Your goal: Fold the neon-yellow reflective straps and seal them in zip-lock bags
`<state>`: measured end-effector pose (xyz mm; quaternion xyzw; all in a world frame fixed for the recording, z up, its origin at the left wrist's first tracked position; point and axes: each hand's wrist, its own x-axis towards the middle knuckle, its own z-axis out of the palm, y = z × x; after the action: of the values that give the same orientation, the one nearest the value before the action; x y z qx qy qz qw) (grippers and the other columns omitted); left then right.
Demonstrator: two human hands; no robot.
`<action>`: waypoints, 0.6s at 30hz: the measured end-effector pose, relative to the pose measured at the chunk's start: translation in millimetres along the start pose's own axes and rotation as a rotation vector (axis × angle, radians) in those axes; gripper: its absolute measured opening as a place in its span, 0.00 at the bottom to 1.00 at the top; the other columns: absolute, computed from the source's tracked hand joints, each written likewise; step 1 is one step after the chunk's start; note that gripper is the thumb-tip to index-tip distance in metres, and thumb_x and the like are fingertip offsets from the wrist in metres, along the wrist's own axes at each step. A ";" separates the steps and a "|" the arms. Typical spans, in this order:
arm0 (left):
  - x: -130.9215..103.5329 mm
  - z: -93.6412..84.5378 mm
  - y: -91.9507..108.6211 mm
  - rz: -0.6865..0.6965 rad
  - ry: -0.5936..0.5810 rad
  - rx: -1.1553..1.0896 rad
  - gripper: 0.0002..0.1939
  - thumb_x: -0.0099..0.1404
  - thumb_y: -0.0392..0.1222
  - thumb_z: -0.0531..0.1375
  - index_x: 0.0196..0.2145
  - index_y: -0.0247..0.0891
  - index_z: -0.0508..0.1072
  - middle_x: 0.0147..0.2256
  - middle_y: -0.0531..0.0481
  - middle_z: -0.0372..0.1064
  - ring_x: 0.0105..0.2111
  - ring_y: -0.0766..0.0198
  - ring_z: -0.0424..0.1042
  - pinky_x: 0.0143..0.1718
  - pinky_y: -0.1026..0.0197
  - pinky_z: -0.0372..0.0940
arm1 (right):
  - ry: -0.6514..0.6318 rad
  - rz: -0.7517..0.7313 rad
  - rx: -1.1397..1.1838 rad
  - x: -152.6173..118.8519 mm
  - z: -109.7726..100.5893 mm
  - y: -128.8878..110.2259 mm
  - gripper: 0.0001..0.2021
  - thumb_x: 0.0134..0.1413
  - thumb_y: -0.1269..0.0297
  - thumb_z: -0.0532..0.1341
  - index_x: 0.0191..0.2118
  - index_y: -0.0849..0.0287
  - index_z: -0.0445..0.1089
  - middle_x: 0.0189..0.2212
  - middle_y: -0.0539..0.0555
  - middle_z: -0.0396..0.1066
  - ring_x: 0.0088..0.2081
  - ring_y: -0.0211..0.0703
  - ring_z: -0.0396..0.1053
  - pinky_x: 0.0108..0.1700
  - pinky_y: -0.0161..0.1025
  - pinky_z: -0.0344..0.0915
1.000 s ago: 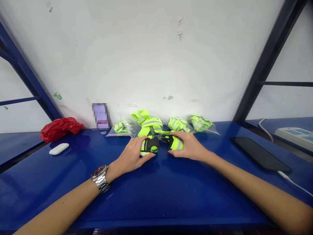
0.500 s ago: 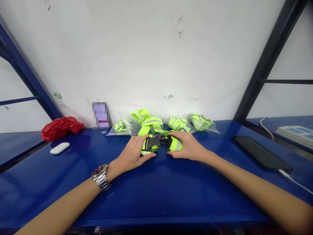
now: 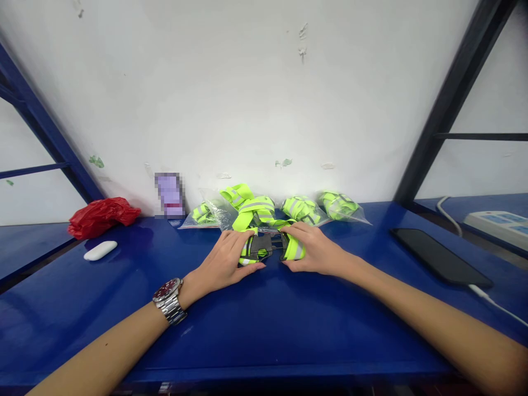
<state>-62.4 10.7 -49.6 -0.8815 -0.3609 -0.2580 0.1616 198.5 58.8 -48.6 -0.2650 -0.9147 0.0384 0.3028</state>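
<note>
- A neon-yellow reflective strap with silver bands is in front of the person, held low over the middle of the blue table.
- The left hand grips a folded bundle of it, carrying the black buckle socket, between thumb and fingers.
- The right hand grasps the other bundle, with the black pronged buckle half facing the socket; whether the prongs have entered it, I cannot tell.
- A steel-banded wristwatch with a dark red dial circles the left wrist.
- Just behind the hands, loose neon webbing lies heaped.
- Clear bags holding similar straps flank the heap: one on the left, two on the right.
- Farther left, a pixelated phone leans against the white wall, then come a crumpled red plastic bag and a small white case.
- Well to the right lies a black smartphone, a white cable plugged into it; beyond sits a white power strip.
</note>
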 end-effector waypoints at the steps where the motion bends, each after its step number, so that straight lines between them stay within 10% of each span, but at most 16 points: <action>1: -0.3 0.0 -0.1 0.001 -0.003 -0.001 0.33 0.64 0.55 0.58 0.59 0.34 0.55 0.50 0.36 0.67 0.46 0.50 0.68 0.47 0.47 0.63 | -0.002 0.006 -0.005 0.3 -0.4 -1.5 0.28 0.43 0.60 0.66 0.53 0.63 0.65 0.42 0.61 0.67 0.43 0.52 0.67 0.44 0.48 0.67; 18: 1.7 2.1 5.3 0.038 0.006 0.005 0.34 0.64 0.55 0.58 0.59 0.32 0.54 0.50 0.34 0.67 0.46 0.49 0.69 0.48 0.46 0.62 | 0.024 0.026 -0.006 6.0 7.7 -13.5 0.30 0.38 0.63 0.69 0.51 0.67 0.68 0.42 0.63 0.71 0.43 0.52 0.69 0.45 0.46 0.68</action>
<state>-56.9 8.9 -50.9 -0.8871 -0.3441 -0.2567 0.1697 183.8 51.0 -48.6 -0.2781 -0.9076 0.0365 0.3123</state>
